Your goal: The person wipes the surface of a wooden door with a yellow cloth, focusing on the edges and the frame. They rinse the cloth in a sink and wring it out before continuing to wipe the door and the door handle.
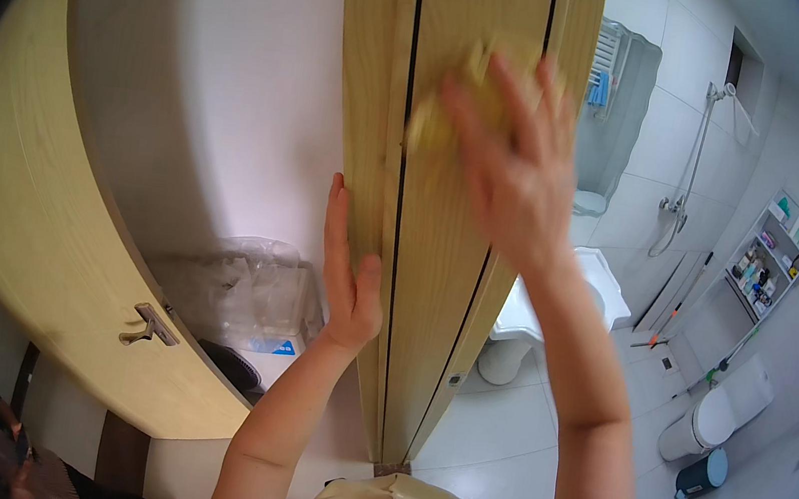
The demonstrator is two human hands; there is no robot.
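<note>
A wooden door-frame panel (432, 292) with dark seams stands upright before me, between two doorways. My right hand (522, 152) presses a yellow cloth (434, 129) against its upper part; hand and cloth are blurred. Lower down, my left hand (351, 273) rests against the left edge of the wooden frame, fingers pointing up, holding nothing.
At left a wooden door (83, 299) with a metal handle (151, 326) stands ajar, a plastic-covered bin (271, 301) behind it. Through the right doorway are a white washbasin (610, 285), a toilet (702, 426), a blue-grey bin (703, 473) and a wall shelf (773, 257).
</note>
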